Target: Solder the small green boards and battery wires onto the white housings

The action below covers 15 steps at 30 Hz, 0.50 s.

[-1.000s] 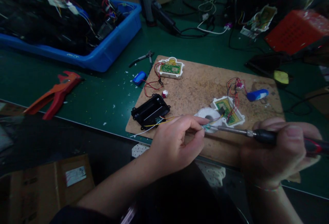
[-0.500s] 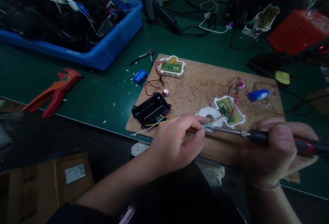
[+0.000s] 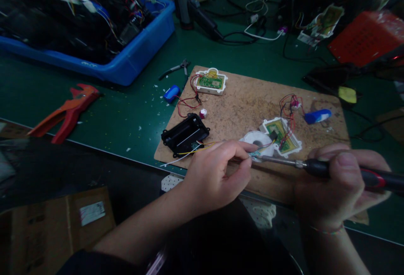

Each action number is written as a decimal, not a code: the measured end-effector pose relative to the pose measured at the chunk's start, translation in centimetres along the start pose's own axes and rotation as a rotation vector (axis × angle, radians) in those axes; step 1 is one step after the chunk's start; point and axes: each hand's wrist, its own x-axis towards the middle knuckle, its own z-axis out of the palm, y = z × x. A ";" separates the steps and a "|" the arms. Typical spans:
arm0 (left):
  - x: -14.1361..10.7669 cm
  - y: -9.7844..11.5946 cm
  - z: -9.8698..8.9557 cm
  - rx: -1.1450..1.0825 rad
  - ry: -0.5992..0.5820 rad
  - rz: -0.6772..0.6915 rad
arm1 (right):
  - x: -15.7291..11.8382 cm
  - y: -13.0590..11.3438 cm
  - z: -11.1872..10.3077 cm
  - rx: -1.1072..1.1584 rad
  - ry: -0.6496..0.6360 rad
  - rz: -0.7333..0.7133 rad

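- Left hand pinches a small green board between thumb and forefinger, above the near part of the brown work board, probably to steady so slight a piece.
- Right hand is wrapped around the handle of a soldering iron, its shaft nearly level and pointing left, a grip that seems meant for aiming the tip at the green board; contact is too small and blurred to confirm.
- Yellow and white wires run between the open black case and the left hand, so the case sits close by, perhaps to spare the leads any pull.
- White ring lies behind the fingertips, beside a white-framed circuit.
- Brown work board covers part of the green desk, likely shielding it from heat.
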 end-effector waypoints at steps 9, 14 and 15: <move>0.1 0.1 0.0 0.000 0.006 0.008 | 0.1 0.7 0.0 0.019 0.063 -0.031; 0.0 0.1 0.0 -0.007 0.004 0.009 | 0.2 0.8 0.0 -0.053 0.184 -0.013; 0.0 0.2 0.0 -0.004 0.002 0.004 | 0.1 0.8 -0.1 -0.100 0.174 0.026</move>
